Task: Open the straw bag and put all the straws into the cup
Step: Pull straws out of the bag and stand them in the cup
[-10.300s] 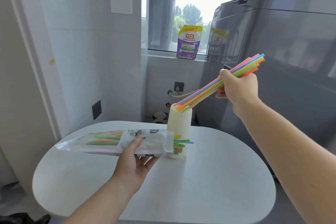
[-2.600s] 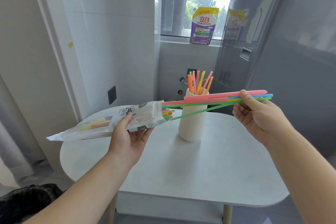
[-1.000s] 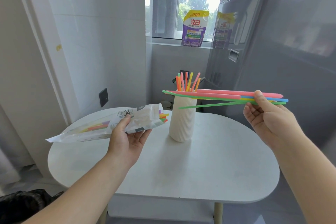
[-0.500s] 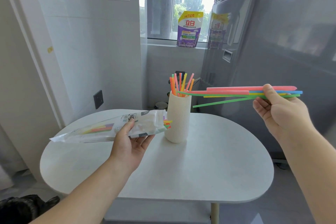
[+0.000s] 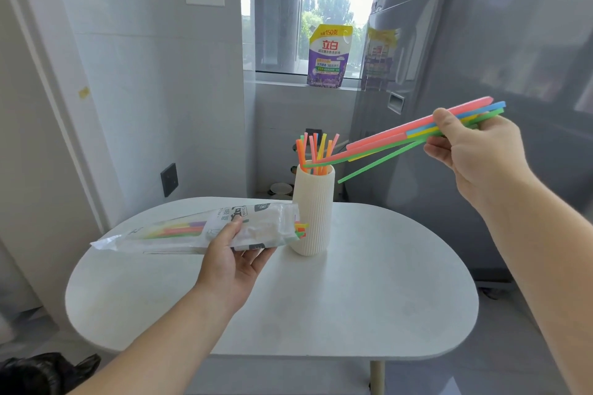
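A ribbed white cup (image 5: 313,212) stands upright on the white oval table (image 5: 353,314), with several coloured straws (image 5: 316,151) sticking out of its top. My right hand (image 5: 475,151) is up and to the right of the cup, pinching a bundle of pink, blue, yellow and green straws (image 5: 391,141). The bundle slopes down to the left and its lower tips reach the cup's rim; one green straw hangs lower, outside the cup. My left hand (image 5: 234,261) holds the clear straw bag (image 5: 199,231) level, just left of the cup, with several straw ends poking out of its open mouth.
A tall grey appliance (image 5: 481,90) stands close behind my right hand. A purple detergent pouch (image 5: 329,56) sits on the windowsill. Tiled wall with a dark socket (image 5: 169,179) runs along the left. A black bag (image 5: 38,373) lies on the floor at the lower left.
My right hand has pulled a bundle of straws out of the bag, lifted it and tilted it so the tips point down at the cup's mouth. The bag stays in my left hand.
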A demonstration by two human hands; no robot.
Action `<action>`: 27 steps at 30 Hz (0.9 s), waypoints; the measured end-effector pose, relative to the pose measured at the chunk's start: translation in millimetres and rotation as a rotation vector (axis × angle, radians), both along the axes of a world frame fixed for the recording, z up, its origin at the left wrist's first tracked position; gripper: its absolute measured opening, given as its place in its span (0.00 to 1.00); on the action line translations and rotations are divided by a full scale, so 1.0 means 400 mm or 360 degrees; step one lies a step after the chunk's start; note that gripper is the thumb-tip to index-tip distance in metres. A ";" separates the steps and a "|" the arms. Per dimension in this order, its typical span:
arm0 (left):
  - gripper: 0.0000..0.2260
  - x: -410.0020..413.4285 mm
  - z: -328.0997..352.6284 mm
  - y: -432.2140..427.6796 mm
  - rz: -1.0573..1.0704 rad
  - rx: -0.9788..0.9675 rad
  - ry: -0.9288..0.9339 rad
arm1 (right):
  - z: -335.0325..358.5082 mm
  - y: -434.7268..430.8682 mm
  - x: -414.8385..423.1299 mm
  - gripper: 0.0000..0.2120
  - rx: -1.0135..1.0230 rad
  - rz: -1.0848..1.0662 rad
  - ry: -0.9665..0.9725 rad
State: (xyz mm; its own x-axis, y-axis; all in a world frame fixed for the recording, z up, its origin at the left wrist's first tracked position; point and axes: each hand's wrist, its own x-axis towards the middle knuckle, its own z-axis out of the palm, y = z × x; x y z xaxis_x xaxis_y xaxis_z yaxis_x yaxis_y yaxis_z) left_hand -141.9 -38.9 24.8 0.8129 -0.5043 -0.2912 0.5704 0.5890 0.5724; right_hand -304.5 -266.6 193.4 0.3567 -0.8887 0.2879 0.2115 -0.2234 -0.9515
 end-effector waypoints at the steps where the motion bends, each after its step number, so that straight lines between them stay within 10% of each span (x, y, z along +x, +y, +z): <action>1: 0.12 0.001 0.000 0.001 0.0000 -0.0002 0.0003 | 0.012 0.005 0.006 0.07 -0.0058 0.0002 0.0037; 27: 0.12 -0.002 0.007 0.009 0.0008 -0.0053 0.0048 | 0.213 0.077 0.181 0.08 -0.0717 0.0180 0.0624</action>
